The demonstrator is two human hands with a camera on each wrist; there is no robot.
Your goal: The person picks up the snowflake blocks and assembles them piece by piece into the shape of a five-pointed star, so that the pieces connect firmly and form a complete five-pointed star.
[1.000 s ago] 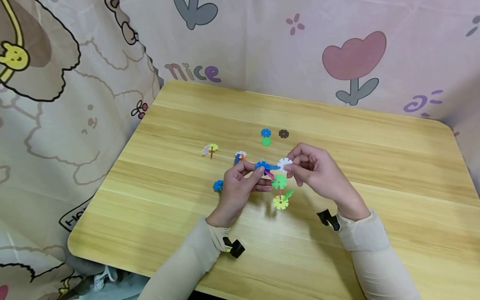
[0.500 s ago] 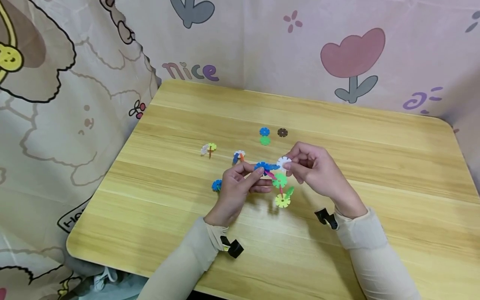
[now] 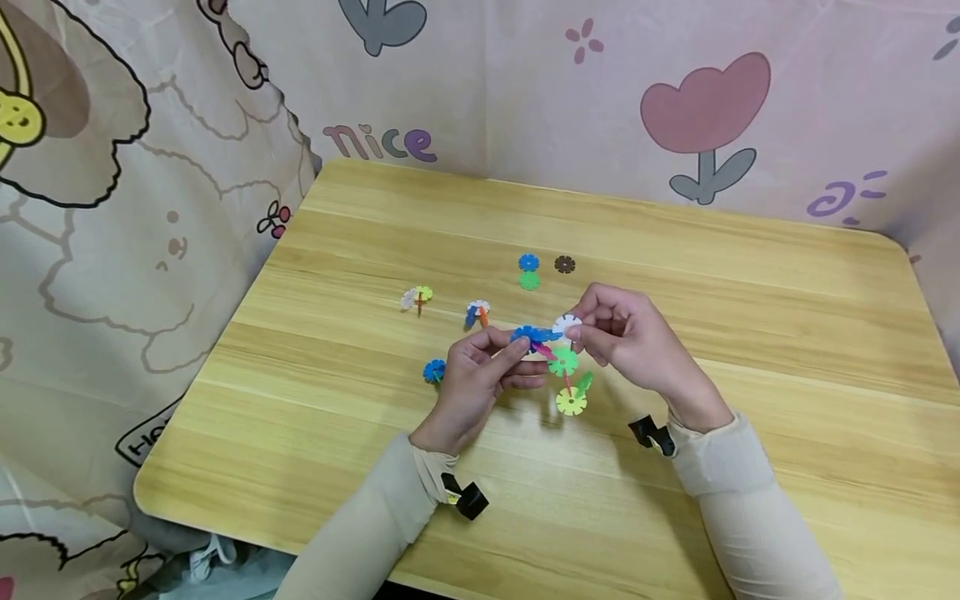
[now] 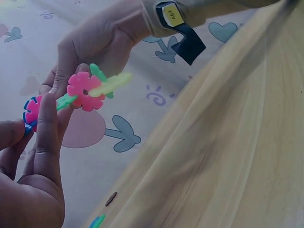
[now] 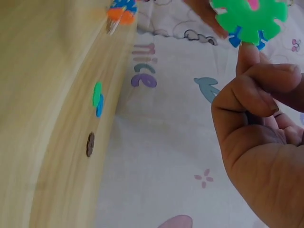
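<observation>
Soft, even light is filling the head view, casting faint shadows on the pale wooden table (image 3: 750,317); both wrist views are showing blurred, tilted backgrounds.

1. The table (image 3: 675,275) is pale yellow wood with a streaked grain.
2. The cloth backdrop (image 3: 525,92) is pinkish-cream, printed with a pink tulip on a grey stem, purple and green lettering, and grey leaves.
3. The left curtain (image 3: 112,250) is beige with brown-outlined cartoon animals and a yellow figure.
4. The snowflake-disc cluster (image 3: 558,362) combines blue, white, green, pink and yellow discs.
5. Loose discs on the table: a blue disc (image 3: 528,262), a green disc (image 3: 529,281) and a dark brown disc (image 3: 565,265).
6. Both sleeves (image 3: 735,492) are beige, with black wrist straps (image 3: 468,497).
</observation>
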